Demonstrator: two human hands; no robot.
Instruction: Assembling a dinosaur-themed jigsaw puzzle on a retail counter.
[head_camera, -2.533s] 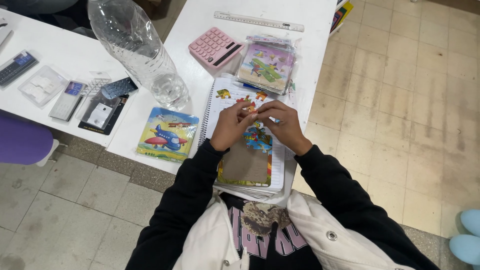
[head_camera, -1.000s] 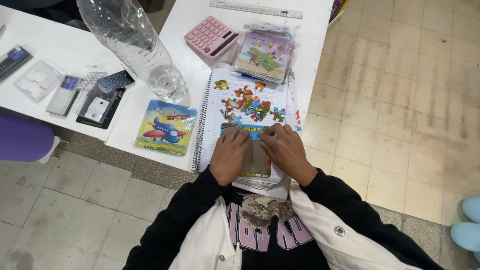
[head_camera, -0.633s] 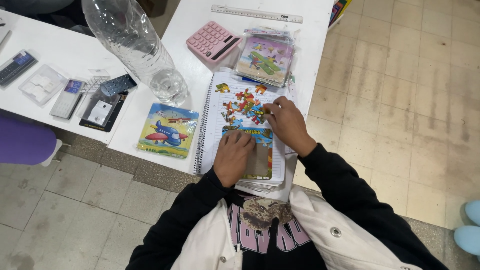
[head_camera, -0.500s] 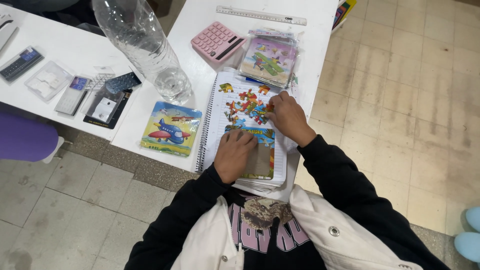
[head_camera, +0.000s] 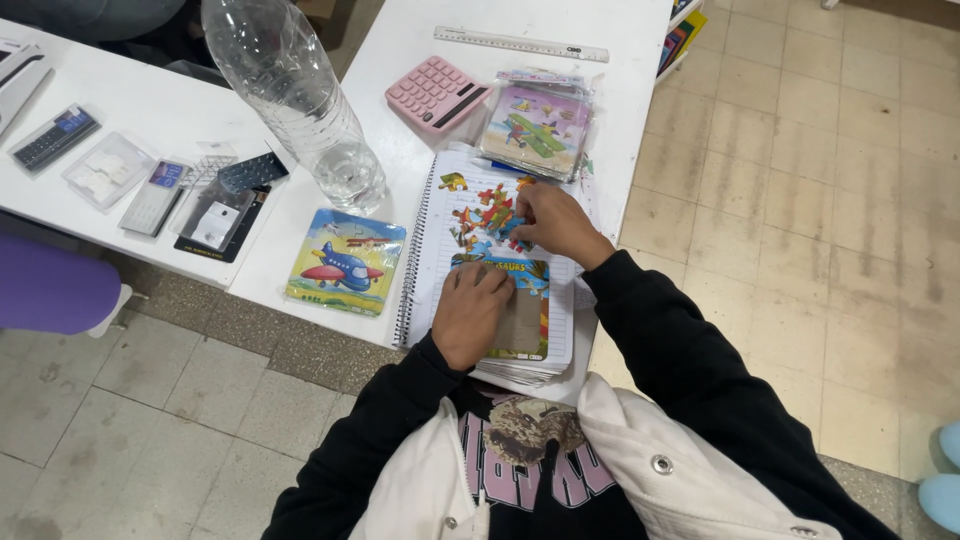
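head view looks down on a jigsaw barely begun, by my judgement: the puzzle tray (head_camera: 522, 312) lies on a spiral notebook (head_camera: 440, 250), its brown bed mostly bare, only the printed top strip showing colour. loose pieces (head_camera: 487, 213) sit in a heap on the notebook just above the tray, with one stray piece (head_camera: 453, 182) apart near the top left; nearly all are still to be placed. the left hand (head_camera: 470, 313) lies flat on the tray, fingers relaxed and gripping nothing. the right hand (head_camera: 553, 222) is at the heap, fingertips curled onto the pieces; whether it has pinched one i cannot tell. counted: one tray, one heap of roughly a dozen pieces, one finished aeroplane puzzle (head_camera: 345, 260) left of the notebook, one bagged puzzle (head_camera: 535, 122), one pink calculator (head_camera: 435, 93), one bottle (head_camera: 300, 95), one ruler (head_camera: 520, 44).
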